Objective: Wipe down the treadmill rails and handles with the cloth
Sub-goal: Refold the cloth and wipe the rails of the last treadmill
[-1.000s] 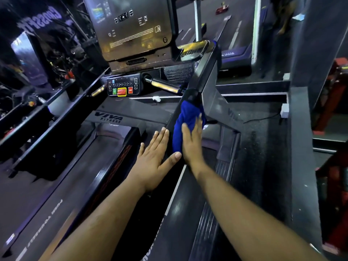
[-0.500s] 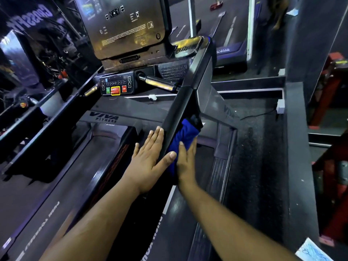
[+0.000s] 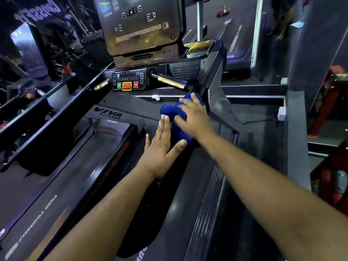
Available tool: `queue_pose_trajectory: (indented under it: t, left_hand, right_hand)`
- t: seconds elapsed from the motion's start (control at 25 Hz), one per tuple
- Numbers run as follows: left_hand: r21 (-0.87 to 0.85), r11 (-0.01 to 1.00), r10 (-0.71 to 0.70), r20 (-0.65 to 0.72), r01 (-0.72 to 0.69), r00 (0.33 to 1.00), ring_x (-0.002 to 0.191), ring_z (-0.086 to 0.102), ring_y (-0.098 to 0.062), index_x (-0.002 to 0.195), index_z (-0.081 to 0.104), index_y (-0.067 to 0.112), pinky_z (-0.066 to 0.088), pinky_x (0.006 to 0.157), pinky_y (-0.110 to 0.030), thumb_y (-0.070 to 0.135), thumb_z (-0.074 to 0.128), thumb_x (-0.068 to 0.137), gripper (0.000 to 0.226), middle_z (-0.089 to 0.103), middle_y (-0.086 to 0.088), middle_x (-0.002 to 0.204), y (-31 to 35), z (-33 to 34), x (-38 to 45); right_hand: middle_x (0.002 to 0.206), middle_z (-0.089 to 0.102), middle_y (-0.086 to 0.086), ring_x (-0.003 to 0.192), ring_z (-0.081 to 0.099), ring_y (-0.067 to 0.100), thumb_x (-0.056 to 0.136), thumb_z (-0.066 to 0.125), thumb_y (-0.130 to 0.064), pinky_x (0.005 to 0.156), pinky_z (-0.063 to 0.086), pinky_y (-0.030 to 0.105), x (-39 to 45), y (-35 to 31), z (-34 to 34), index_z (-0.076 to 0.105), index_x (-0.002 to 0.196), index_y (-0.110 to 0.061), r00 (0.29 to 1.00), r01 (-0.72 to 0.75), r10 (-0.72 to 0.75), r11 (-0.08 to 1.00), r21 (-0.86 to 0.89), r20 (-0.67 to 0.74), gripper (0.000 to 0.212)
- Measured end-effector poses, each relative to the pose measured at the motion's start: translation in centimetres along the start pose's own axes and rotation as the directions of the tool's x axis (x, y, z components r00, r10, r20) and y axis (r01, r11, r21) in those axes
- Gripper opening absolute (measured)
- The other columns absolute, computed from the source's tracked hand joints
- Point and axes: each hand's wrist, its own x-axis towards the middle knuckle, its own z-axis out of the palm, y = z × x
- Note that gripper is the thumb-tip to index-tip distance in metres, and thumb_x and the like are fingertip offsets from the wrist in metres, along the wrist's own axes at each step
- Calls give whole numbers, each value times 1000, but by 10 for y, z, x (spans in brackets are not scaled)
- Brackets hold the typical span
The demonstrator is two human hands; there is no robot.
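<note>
A blue cloth (image 3: 170, 112) is draped over the black right side rail (image 3: 211, 72) of the treadmill, near where the rail meets the upright. My right hand (image 3: 194, 117) lies on top of the cloth and presses it onto the rail, fingers spread over it. My left hand (image 3: 162, 147) rests flat against the inner side of the same rail just below the cloth, fingers straight and together, holding nothing. A silver front handle (image 3: 170, 81) sticks out under the console beside the rail.
The console (image 3: 141, 25) with a keypad and red stop button (image 3: 126, 86) stands ahead. The running belt (image 3: 66, 176) lies lower left, a ribbed foot rail (image 3: 207, 204) lower right. A second treadmill's rail (image 3: 47, 117) runs along the left. Red equipment (image 3: 331, 102) stands at the right.
My right hand has slid the cloth from the outer side of the rail up and over its top, towards the console. My left hand has stayed flat against the rail.
</note>
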Motion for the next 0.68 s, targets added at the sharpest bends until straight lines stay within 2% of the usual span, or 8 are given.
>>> queue_pose_trajectory:
  t: [0.16, 0.2, 0.28, 0.4, 0.44, 0.52, 0.6, 0.68]
  left_hand:
    - [-93, 996, 1, -130, -13, 992, 148, -18, 2, 150, -19, 36, -10, 122, -51, 83, 12, 82, 88, -22, 15, 163, -4, -4, -14]
    - [-119, 993, 5, -153, -23, 988, 148, -18, 3, 153, -16, 35, -11, 122, -50, 86, 10, 81, 92, -21, 15, 163, -8, -5, -22]
    - [-145, 989, 15, -168, -40, 986, 147, -18, 6, 156, -11, 32, -11, 122, -48, 89, 7, 79, 97, -19, 16, 164, -18, -7, -43]
    - [-139, 990, 19, -135, -38, 991, 145, -19, 8, 153, -15, 36, -11, 123, -47, 80, 13, 86, 85, -17, 18, 163, -31, -8, -79]
    - [-133, 990, 18, -127, -35, 992, 145, -20, 9, 151, -16, 39, -10, 123, -47, 76, 15, 87, 80, -18, 20, 163, -35, -8, -92]
    - [-134, 991, 9, -114, -24, 993, 144, -20, 10, 148, -18, 43, -9, 123, -48, 75, 14, 88, 76, -19, 22, 162, -44, -8, -115]
    - [-142, 990, -9, -104, -6, 995, 144, -21, 10, 147, -19, 44, -10, 123, -48, 78, 12, 86, 77, -20, 22, 162, -51, -8, -134]
    - [-154, 988, -16, -129, -4, 992, 144, -20, 10, 148, -18, 42, -10, 123, -48, 79, 11, 84, 79, -20, 21, 162, -55, -6, -148]
  right_hand:
    - [159, 34, -1, 153, 8, 24, 87, 48, -46, 118, 15, 62, 37, -3, -28, 53, 140, -15, 966, -249, 253, 965, -78, 56, 62]
    - [157, 38, -1, 153, 11, 23, 82, 44, -49, 119, 14, 61, 20, -14, -22, 53, 140, -15, 969, -235, 238, 970, -63, 61, 67]
    - [151, 46, -3, 151, 17, 21, 76, 41, -49, 121, 8, 58, -38, -45, -2, 55, 138, -17, 991, -80, 80, 997, -6, 108, 71]
    - [147, 51, -2, 149, 24, 23, 78, 39, -55, 119, 7, 59, -76, -49, 5, 59, 135, -19, 989, 104, -104, 995, 2, 106, 70]
    - [150, 47, 0, 150, 23, 24, 80, 40, -56, 119, 9, 60, -64, -45, 3, 58, 137, -20, 991, 86, -82, 996, -38, 104, 70]
    - [158, 36, 0, 152, 14, 23, 87, 48, -50, 118, 10, 64, -42, -46, -3, 53, 141, -21, 992, -92, 99, 991, -92, 75, 62]
    - [157, 38, 0, 152, 13, 24, 82, 45, -48, 118, 12, 62, -52, -65, 0, 54, 140, -18, 974, -223, 224, 973, -55, 32, 66]
    - [151, 46, -1, 151, 18, 23, 74, 36, -54, 120, 9, 58, -98, -98, 18, 57, 136, -16, 988, -152, 152, 988, -20, 28, 75]
